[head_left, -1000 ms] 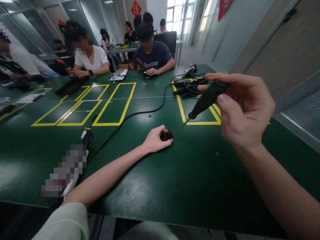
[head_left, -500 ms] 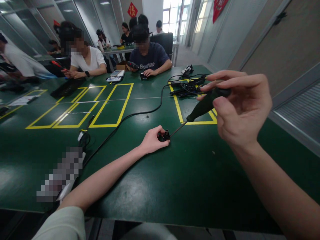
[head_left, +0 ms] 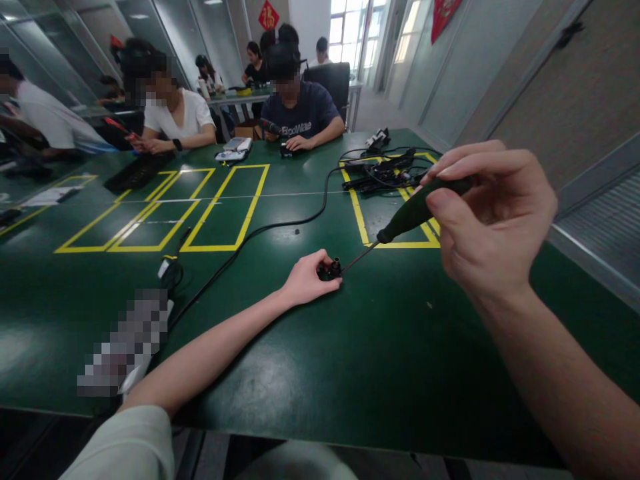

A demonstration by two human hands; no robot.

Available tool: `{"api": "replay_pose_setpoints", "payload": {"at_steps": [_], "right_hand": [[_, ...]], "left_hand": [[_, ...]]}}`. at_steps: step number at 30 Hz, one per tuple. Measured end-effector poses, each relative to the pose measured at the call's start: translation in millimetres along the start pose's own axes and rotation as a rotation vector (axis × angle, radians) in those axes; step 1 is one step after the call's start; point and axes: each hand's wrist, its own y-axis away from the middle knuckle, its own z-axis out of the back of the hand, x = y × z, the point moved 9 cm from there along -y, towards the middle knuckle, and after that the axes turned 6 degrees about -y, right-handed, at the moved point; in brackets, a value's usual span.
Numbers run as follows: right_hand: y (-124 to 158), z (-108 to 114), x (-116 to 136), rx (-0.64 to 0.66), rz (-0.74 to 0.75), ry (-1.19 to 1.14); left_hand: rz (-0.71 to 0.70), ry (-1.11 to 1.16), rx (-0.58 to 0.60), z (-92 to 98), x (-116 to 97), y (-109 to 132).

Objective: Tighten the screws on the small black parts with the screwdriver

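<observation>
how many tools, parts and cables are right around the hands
screwdriver in the right hand: 1
small black part under the left hand: 1
black cable across the green table: 1
total: 3

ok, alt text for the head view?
The right hand holds a dark-handled screwdriver with its tip at a small black part, which the left hand pins on a green table. Other people sit opposite.

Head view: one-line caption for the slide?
Left hand pins a small black part on the green table while the right hand angles a screwdriver into it.
</observation>
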Motion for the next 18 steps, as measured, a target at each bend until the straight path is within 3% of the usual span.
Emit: {"api": "replay_pose_setpoints", "payload": {"at_steps": [5,11,16,18], "right_hand": [[2,-8,-12,0.069,-0.153,-0.147],[2,-1,1,0.035,0.002,0.056],[2,-9,-7,0.058,-0.179,-0.134],[1,-7,-7,0.027,-0.157,-0.147]], "left_hand": [[-0.009,-0.003,-0.005,-0.2,-1,0],[-0.009,-0.005,0.005,-0.4,-1,0],[-0.012,0.007,0.002,-0.3,-2,0],[-0.012,0.011,0.006,-0.4,-2,0]]}}
